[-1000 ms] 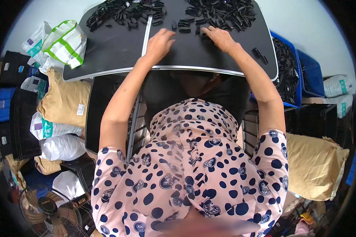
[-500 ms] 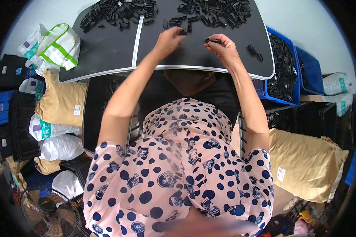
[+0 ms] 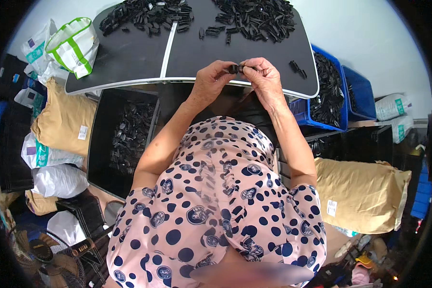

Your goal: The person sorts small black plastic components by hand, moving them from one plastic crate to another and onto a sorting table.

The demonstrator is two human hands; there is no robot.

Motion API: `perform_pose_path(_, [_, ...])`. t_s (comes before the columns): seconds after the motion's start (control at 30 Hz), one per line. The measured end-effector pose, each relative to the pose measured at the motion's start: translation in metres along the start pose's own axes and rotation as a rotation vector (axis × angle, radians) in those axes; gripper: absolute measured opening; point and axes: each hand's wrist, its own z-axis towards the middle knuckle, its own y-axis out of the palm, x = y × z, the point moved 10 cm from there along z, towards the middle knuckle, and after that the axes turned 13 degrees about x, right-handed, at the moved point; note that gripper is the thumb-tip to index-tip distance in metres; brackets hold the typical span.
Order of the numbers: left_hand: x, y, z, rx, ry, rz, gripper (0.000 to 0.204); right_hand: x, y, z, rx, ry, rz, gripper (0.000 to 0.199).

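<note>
Piece (image 3: 235, 69), apparently unfinished, pinched in fingertips of left hand (image 3: 210, 82) and right hand (image 3: 266, 82); heaps (image 3: 257, 21) lie on table (image 3: 125, 62), more in blue crate (image 3: 300, 109); which are finished cannot be told.

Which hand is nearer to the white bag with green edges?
Left. The left hand is to the right of the bag; the right hand is farther right.

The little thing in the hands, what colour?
The held piece is black; head view shows it.

Left hand (image 3: 211, 80) and right hand (image 3: 265, 81) — both pinching, close together.
</note>
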Motion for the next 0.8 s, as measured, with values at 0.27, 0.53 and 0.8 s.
perform_pose_path(0.27, [0.023, -0.003, -0.004, -0.005, 0.234, 0.205, 0.027, 0.001, 0.003, -0.002, 0.033, -0.007, -0.131, 0.009])
perform_pose_path(0.53, [0.025, -0.003, -0.007, 0.013, 0.210, 0.213, 0.024, 0.008, 0.000, -0.007, 0.005, 0.136, 0.017, 0.011])
perform_pose_path(0.8, [0.040, -0.002, -0.011, 0.001, 0.286, 0.296, 0.023, 0.013, -0.003, -0.009, -0.021, 0.210, -0.126, 0.011])
